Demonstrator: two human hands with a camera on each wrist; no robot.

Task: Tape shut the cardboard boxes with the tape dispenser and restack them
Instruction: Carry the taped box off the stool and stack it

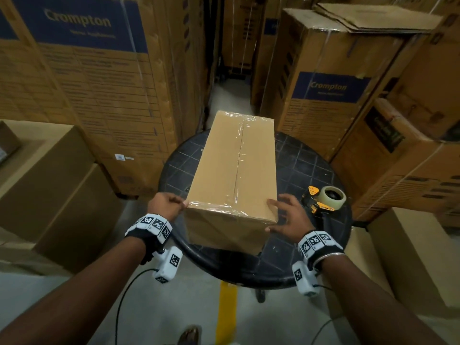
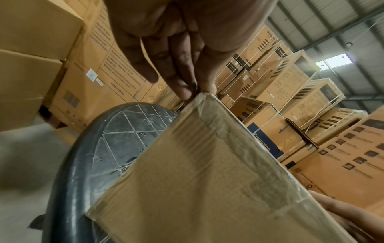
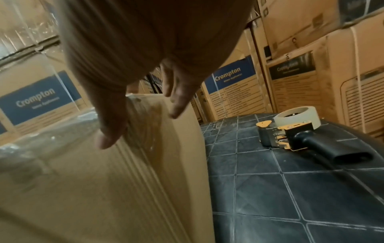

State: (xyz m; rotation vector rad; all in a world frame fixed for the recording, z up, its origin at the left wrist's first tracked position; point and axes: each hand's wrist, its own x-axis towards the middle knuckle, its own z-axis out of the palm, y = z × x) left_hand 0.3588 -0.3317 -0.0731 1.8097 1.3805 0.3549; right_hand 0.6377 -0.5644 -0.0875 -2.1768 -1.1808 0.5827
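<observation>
A long brown cardboard box [image 1: 236,165] lies on a round black table [image 1: 298,170], with clear tape along its centre seam and over its near edge. My left hand [image 1: 174,204] pinches the near left top corner; in the left wrist view the fingertips [image 2: 187,93] meet on the taped corner of the box [image 2: 207,180]. My right hand [image 1: 270,215] lies spread on the near right corner, thumb on the front face and fingers on top. The right wrist view shows the right hand [image 3: 141,128] flat against the box [image 3: 104,180]. The yellow and black tape dispenser [image 1: 323,199] [image 3: 290,131] lies on the table right of the box, untouched.
Tall printed cartons stand close behind on the left [image 1: 94,83] and right [image 1: 323,95]. Plain brown boxes sit low at the left [image 1: 49,183] and right [image 1: 410,245]. A yellow floor line [image 1: 226,307] runs under the table's near rim.
</observation>
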